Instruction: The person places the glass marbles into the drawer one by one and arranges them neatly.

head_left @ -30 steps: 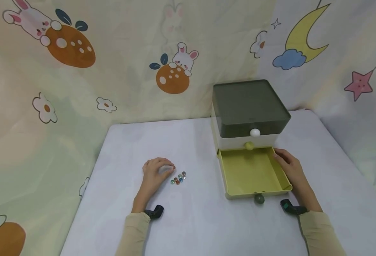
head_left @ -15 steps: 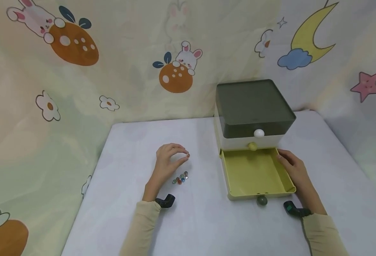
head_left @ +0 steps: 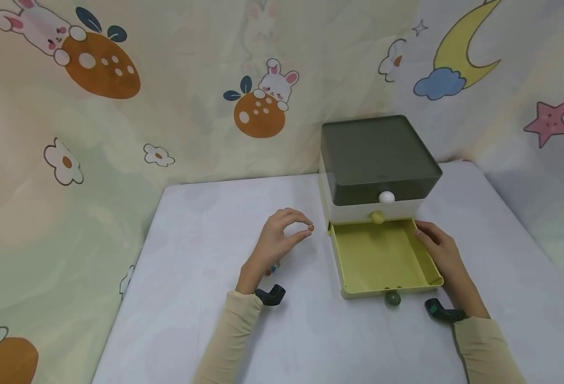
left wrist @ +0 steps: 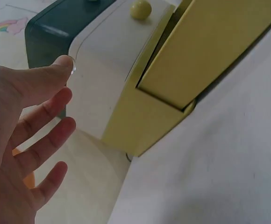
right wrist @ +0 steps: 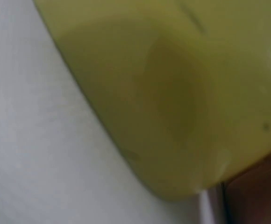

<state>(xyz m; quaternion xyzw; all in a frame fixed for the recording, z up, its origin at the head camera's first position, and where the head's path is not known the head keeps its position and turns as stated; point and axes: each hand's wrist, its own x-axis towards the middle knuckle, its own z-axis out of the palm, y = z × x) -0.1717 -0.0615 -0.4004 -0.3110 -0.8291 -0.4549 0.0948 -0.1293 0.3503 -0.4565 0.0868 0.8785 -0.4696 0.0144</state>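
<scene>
In the head view my left hand [head_left: 278, 239] pinches a small orange-red glass marble [head_left: 311, 228] between thumb and index finger, just left of the open drawer. The left wrist view shows only a shiny edge of the marble [left wrist: 73, 65] at the thumb tip, the other fingers spread loosely. Several more small coloured marbles [head_left: 273, 268] lie on the table, partly hidden behind the left wrist. My right hand [head_left: 441, 253] holds the right side wall of the yellow-green drawer [head_left: 382, 258], thumb at its rim. Nothing lies inside the drawer.
The drawer belongs to a small cabinet [head_left: 378, 154] with a dark green top level and a white middle level. Round knobs, one white [head_left: 386, 198] and one yellow-green [head_left: 378, 217], stick out in front. A patterned cloth [head_left: 195, 106] hangs behind the white table [head_left: 214, 224].
My left hand has lifted the marble from beside the others and carried it right and away from me, toward the drawer. The right hand stays at the drawer's side.
</scene>
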